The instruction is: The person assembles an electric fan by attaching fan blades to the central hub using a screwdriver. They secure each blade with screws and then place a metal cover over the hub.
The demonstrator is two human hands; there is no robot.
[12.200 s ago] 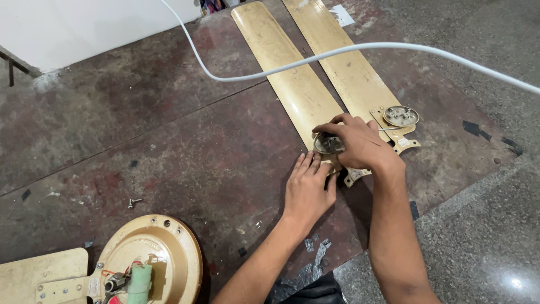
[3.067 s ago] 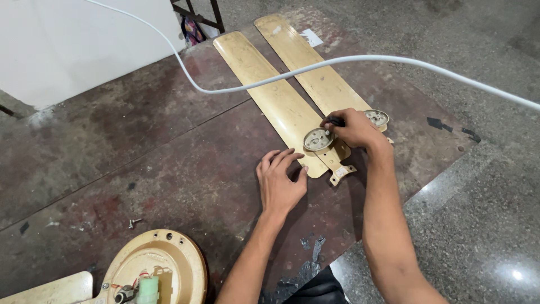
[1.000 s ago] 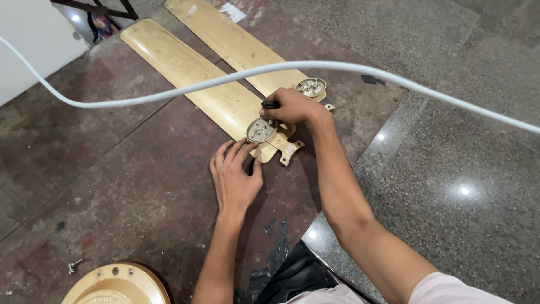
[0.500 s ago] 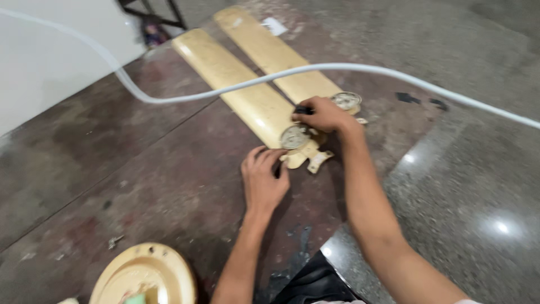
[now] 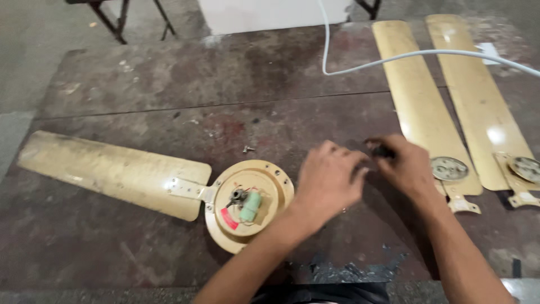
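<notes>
My right hand (image 5: 404, 168) is closed around a small dark tool (image 5: 383, 151), just left of a loose cream fan blade (image 5: 419, 98) with a round metal disc (image 5: 449, 168) on its bracket end. My left hand (image 5: 328, 181) is blurred and hovers beside the right hand, fingers curled towards the tool; whether it grips anything is unclear. To its left, the round cream fan motor housing (image 5: 248, 204) lies open side up, showing wires and a green part. One blade (image 5: 112, 171) is still fixed to it.
A second loose blade (image 5: 478, 95) with its own disc (image 5: 526, 167) lies at the far right. A white cable (image 5: 394, 56) hangs across both blades. A small screw (image 5: 246, 149) lies on the dark stained floor (image 5: 169, 84). Dark stand legs (image 5: 115, 22) are at the back.
The view has swung left, bringing the motor housing and attached blade into sight. Both hands have left the blade's bracket end; the left hand has lifted off the floor.
</notes>
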